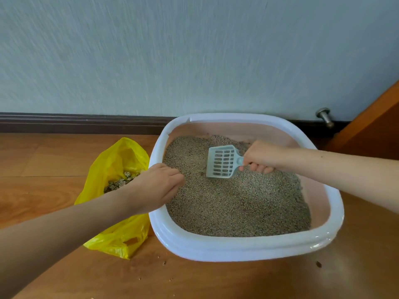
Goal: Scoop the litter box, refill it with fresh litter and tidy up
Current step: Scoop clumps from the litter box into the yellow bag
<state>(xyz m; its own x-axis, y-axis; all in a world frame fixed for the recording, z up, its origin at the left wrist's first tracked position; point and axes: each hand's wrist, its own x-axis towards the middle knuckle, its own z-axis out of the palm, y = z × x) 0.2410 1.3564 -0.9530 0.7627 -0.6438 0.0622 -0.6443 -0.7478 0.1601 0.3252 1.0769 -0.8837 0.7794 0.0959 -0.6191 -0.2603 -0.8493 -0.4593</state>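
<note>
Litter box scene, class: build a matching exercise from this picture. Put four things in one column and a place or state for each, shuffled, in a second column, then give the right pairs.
Things:
1. scoop
2. yellow bag
3. litter box
4. left hand

Places or states:
A. on the floor against the wall
B. over the box's left rim
C. gripped by the right hand
D. left of the box, holding clumps

Pairs: 1-C, 2-D, 3-A, 4-B

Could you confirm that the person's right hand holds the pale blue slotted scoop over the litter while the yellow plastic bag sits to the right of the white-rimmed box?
Not quite: in the head view the yellow plastic bag sits left of the white-rimmed litter box. The right hand does hold the pale blue slotted scoop.
</note>
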